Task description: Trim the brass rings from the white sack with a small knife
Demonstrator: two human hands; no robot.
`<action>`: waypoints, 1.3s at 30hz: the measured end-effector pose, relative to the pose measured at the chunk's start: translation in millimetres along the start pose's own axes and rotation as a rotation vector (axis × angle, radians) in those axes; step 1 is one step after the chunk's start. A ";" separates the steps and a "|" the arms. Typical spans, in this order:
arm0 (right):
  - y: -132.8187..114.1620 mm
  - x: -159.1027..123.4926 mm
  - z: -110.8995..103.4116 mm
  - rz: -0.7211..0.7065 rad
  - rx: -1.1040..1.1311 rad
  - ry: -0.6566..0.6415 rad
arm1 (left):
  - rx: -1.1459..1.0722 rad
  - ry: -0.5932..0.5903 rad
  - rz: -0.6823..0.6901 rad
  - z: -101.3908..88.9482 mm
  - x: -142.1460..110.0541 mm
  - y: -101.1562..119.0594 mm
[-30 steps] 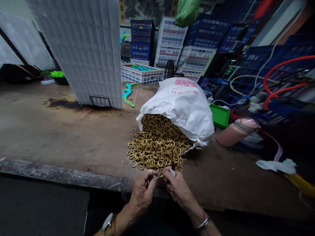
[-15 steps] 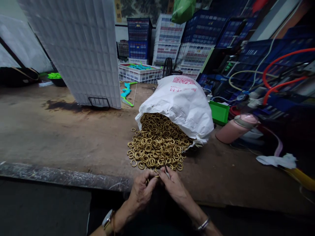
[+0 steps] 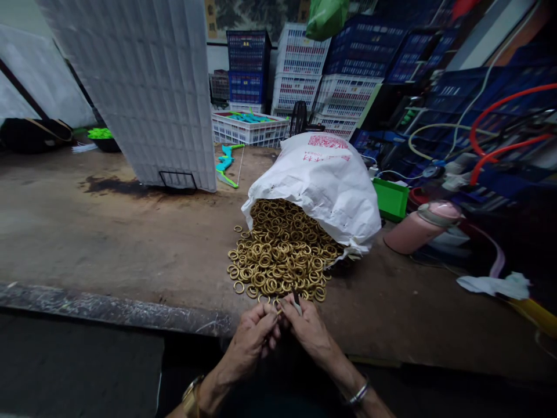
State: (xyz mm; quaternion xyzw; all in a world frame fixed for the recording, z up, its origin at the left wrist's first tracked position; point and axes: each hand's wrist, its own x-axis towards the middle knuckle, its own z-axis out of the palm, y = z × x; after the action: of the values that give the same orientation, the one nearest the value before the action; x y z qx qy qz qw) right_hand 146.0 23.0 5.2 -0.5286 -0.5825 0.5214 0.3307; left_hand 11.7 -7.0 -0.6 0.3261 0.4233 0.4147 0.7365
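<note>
My left hand point(image 3: 256, 332) is closed, pinching a gold-coloured ring point(image 3: 279, 312) between thumb and forefinger at the table's front edge. Against it, my right hand point(image 3: 308, 326) is also closed, with its fingertips at the same ring. A slim knife-like tool point(image 3: 297, 303), dark at one end and pale metal at the other, sticks up out of the right hand; its lower part is hidden by the fingers. Just beyond both hands lies a heap of gold-coloured rings point(image 3: 278, 264), spilling from the mouth of a white woven sack point(image 3: 322, 183) on its side.
A grey ribbed panel point(image 3: 143, 98) stands on the wooden table point(image 3: 143, 244) at left. Behind are a blue-green toy bow point(image 3: 225, 162), a white crate point(image 3: 252, 132) and stacked crates point(image 3: 300, 58). On the right are a green tray point(image 3: 390, 199), a pink bottle point(image 3: 420, 229) and orange hoses point(image 3: 478, 148).
My left hand has turned slightly and its lower fingers have loosened, while the thumb and forefinger stay on the ring. The view has shifted a little.
</note>
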 end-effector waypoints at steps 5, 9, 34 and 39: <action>6.5 -1.7 -1.6 -0.089 -0.192 0.038 | -0.023 0.020 -0.002 -1.5 -0.4 -4.2; 10.1 -7.6 -0.6 -0.220 -0.470 -0.034 | -0.008 0.030 0.019 -2.8 -0.8 -4.0; 22.7 -5.5 -1.6 -0.191 -0.788 0.094 | -0.179 0.006 0.023 -14.6 -28.5 -3.1; 25.3 -1.0 9.7 -0.161 -0.931 0.110 | -0.375 0.018 0.005 -21.2 -26.1 -1.3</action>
State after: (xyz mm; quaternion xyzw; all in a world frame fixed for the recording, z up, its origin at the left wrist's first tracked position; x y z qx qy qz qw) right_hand 143.9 17.0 -21.1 -0.6006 -0.7749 0.1491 0.1285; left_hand -14.6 -27.9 -1.6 0.1806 0.3443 0.4909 0.7797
